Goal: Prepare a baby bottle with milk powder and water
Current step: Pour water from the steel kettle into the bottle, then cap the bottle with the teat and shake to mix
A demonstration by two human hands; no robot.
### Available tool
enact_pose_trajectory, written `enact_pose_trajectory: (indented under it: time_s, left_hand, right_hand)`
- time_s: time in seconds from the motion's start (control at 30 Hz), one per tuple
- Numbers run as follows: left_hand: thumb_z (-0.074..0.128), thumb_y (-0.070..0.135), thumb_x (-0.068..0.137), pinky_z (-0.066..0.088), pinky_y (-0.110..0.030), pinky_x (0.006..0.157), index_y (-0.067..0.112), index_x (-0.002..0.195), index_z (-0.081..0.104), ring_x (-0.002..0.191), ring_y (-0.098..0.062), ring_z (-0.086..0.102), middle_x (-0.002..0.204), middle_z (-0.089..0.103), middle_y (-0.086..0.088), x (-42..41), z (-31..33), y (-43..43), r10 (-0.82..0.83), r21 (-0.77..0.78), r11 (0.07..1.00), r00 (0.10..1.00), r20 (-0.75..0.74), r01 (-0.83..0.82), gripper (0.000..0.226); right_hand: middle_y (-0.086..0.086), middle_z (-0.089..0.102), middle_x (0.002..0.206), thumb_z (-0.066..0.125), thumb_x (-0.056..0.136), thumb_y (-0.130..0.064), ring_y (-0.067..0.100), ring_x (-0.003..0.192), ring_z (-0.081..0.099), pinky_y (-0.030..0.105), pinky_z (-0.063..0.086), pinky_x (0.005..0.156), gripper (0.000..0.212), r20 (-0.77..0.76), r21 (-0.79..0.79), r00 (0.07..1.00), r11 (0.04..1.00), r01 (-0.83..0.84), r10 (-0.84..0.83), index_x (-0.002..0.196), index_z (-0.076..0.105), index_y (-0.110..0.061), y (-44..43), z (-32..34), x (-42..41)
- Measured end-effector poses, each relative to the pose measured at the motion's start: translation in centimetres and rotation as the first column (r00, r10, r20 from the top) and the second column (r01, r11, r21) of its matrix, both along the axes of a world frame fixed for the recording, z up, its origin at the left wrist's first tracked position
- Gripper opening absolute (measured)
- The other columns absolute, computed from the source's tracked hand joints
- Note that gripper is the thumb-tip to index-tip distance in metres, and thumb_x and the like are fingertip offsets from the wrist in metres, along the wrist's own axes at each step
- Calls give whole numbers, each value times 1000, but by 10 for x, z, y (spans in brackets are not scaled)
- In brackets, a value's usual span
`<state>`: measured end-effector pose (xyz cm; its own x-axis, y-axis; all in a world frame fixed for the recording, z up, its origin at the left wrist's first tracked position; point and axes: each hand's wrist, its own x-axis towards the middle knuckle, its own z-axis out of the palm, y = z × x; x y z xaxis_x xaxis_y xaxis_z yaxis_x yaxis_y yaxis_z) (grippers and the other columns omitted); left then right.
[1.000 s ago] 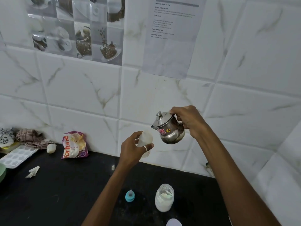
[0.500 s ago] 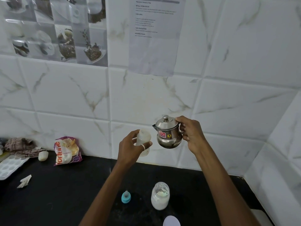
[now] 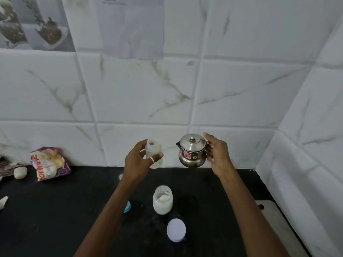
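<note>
My left hand (image 3: 138, 161) grips a translucent baby bottle (image 3: 153, 151), upright with its mouth uncovered, above the black counter (image 3: 55, 210). To its right my right hand (image 3: 217, 153) holds a small lidded steel kettle (image 3: 192, 153) by its handle, level, spout pointing left toward the bottle, a gap between them. Below on the counter stands an open glass jar of milk powder (image 3: 162, 199). A white round lid (image 3: 176, 230) lies in front of the jar. The teal bottle cap (image 3: 127, 206) sits left of the jar, partly hidden by my left forearm.
A snack packet (image 3: 49, 164) leans on the tiled wall (image 3: 148, 93) at the back left, with a small white lump (image 3: 20, 172) beside it. Crumpled paper (image 3: 3, 201) lies at the left edge. A pale board (image 3: 278, 225) sits by the right wall.
The kettle has gone from tilted over the bottle to level and moved right, away from it. Both hands have come lower. The view has dropped toward the counter.
</note>
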<state>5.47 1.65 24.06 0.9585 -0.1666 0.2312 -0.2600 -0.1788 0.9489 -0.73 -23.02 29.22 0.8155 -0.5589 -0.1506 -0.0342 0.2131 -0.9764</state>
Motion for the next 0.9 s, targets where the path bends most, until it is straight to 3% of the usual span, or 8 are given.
enact_pose_trajectory:
  time_s: [0.1,0.2,0.3,0.4,0.53,0.63,0.8,0.9]
  left_hand:
    - [91,30,75,56,-38,99,22,132,62,113,-14,69,124,70,10,-8,-18,-10,-5,-1,1000,999,-39,5,65]
    - [91,24,76,58,-36,95,25,128,62,110,-13,71,120,71,12,-17,-34,-19,4,-17,1000,995,-98,-6,60]
    - [92,20,76,59,-34,91,27,126,62,108,-11,72,118,73,9,-25,-50,-24,14,-36,999,989,-147,-19,58]
    - [90,13,77,59,-25,83,23,125,63,108,-13,73,118,74,5,-32,-63,-27,30,-57,998,982,-185,-41,57]
    - [89,12,77,58,-34,91,22,125,63,110,-16,73,121,74,1,-38,-77,-28,54,-44,997,977,-205,-65,55]
    - [88,8,77,60,-35,90,16,127,62,110,-18,73,122,74,-4,-41,-85,-27,74,-47,995,974,-215,-86,56]
    - [84,-1,78,59,-22,81,20,122,61,100,-5,74,114,73,4,-42,-91,-28,109,-44,992,971,-212,-121,53]
    - [82,-4,79,57,-17,79,18,122,60,99,-2,73,113,72,5,-42,-93,-29,124,-36,990,972,-198,-134,53]
  right_hand:
    - [-11,51,51,69,93,-30,7,50,47,21,32,46,30,-53,7,999,1000,2,-2,68,56,-20,-15,-31,-9]
    - [-12,52,52,68,92,-28,9,56,48,20,36,46,25,-95,37,996,999,5,-2,74,52,-20,-31,-68,-13]
    - [-11,57,55,66,94,-24,6,55,52,21,40,50,10,-140,90,990,996,10,3,87,67,-16,-41,-103,-17]
    - [-10,60,53,63,96,-20,4,51,54,16,39,42,24,-170,114,985,993,-8,27,72,66,-17,-47,-132,-17]
    - [-2,67,68,62,95,-19,11,68,61,27,44,61,19,-197,142,979,990,-23,51,78,70,-14,-52,-166,-12]
    - [-2,66,67,61,94,-18,12,69,60,29,42,63,21,-233,162,970,986,-31,68,75,70,-15,-54,-190,-7]
    - [4,67,79,60,92,-18,15,76,62,32,43,68,15,-271,202,956,978,-55,109,82,70,-12,-56,-221,0]
    - [0,67,74,60,89,-20,15,75,61,33,41,69,16,-288,201,950,977,-67,124,76,69,-16,-56,-235,3]
